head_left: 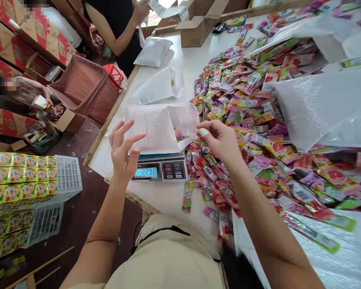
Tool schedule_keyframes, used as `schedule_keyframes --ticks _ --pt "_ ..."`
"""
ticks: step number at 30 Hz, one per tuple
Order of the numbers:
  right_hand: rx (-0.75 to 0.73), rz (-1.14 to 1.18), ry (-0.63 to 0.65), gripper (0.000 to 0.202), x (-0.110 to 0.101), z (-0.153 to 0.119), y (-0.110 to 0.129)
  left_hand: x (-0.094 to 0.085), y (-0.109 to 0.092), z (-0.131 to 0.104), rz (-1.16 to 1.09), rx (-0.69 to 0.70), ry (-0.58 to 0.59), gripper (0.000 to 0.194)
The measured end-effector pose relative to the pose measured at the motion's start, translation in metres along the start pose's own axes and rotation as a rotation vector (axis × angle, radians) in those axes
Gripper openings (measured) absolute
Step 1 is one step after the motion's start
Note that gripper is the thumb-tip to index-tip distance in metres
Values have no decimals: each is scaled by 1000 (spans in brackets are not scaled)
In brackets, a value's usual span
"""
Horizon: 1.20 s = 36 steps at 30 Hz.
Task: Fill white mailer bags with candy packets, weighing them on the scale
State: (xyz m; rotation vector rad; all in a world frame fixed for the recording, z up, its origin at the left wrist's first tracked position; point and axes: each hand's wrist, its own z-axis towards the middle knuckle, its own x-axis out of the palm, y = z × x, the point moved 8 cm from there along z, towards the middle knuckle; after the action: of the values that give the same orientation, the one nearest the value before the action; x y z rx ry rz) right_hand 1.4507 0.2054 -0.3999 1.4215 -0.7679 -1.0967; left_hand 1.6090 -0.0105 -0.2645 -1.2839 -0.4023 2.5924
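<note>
A white bubble mailer point(153, 126) lies on a digital scale point(159, 170) whose blue display is lit. Its open end faces right, and a few colourful packets show inside. My left hand point(124, 150) is raised over the mailer's left part, fingers apart and empty. At the mailer's open edge, the thumb and fingers of my right hand point(218, 140) are pinched on its clear flap. A large heap of small colourful packets point(246, 104) spreads to the right of the scale.
Behind the scale lie two more white mailers point(154, 52), point(156, 86), near an open cardboard box point(195, 30). More white mailers point(327, 108) rest on the heap at right. A person in black stands across the table; another is at far left, near crates of yellow packs point(20, 176).
</note>
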Motion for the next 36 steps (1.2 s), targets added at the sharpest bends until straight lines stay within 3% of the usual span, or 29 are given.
schedule_keyframes --ticks 5,11,15,19,24,27,31,34,36 --pt "-90 -218 113 22 36 31 20 1 -6 8 -26 -19 -6 61" --pt "-19 -554 319 28 81 47 14 -5 -5 -1 2 -14 -36 54" --pt "-40 -580 345 22 82 46 20 -9 -2 -7 21 4 -53 43" --pt "-21 -586 277 40 79 47 23 -15 -1 -11 9 21 -86 30" --pt "-12 -555 333 25 84 50 30 -25 -8 -16 -17 85 -106 15" --pt "-45 -510 218 18 44 35 47 -33 -2 -21 11 50 -100 16" --pt "2 -370 -115 20 -67 -32 52 -41 8 -26 54 -19 -135 18" --pt "211 -285 -356 21 -142 -116 18 -35 7 -25 46 -32 -121 19" --pt "341 -185 -370 15 -159 -169 -14 -26 -1 -21 25 3 -80 17"
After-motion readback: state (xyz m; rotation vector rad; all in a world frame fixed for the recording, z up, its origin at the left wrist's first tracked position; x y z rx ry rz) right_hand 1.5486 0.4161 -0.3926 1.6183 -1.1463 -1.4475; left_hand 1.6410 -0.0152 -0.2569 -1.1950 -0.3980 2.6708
